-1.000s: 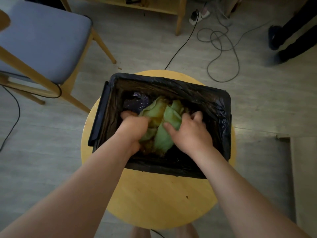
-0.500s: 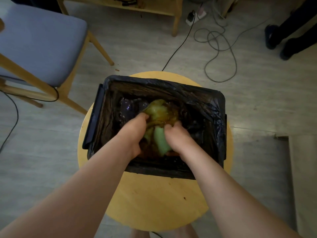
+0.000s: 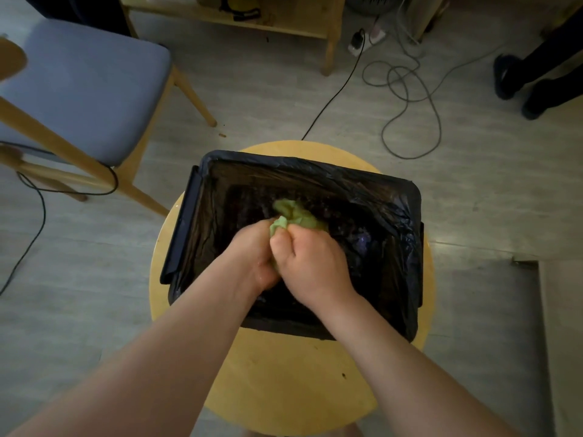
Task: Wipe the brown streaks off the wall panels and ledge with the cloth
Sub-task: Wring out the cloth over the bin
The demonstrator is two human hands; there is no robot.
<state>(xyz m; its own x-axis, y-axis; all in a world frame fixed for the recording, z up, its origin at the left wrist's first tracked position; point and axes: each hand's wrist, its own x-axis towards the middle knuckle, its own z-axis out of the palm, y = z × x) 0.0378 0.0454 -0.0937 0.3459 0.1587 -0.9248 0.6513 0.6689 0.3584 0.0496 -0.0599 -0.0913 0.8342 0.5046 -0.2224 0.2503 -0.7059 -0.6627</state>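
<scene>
Head view, nearest first: your forearms reach forward over the round wooden bench (image 3: 284,389). Your left hand (image 3: 252,257) and right hand (image 3: 310,266) meet above the bin (image 3: 184,228), pressed together, each clenched on the green cloth (image 3: 296,214). A bunched end of the cloth projects past your knuckles, over the bin's interior. Judged from the grip, the step in hand is wringing out the cloth.

A black liner (image 3: 378,197) is folded over the bin rim. The bin covers most of the bench top, with its corners near the bench edge. Beyond lie the chair (image 3: 88,83) at left, loose cables (image 3: 410,99) and a power strip (image 3: 375,37) on the floor, and another person's dark shoes (image 3: 511,77) at far right. You cannot identify the wall panels or ledge in this view.

Cautions:
- Downward force on the near rim may tip or slide the bin, because its corners sit close to the bench edge.
- Fingers snagging the liner may drag it off the rim.
- Lifting the cloth out while it drips may wet the bench and floor; keep it away from the power strip.
- An under-wrung or soiled cloth is likely to smear the streaks rather than remove them.
</scene>
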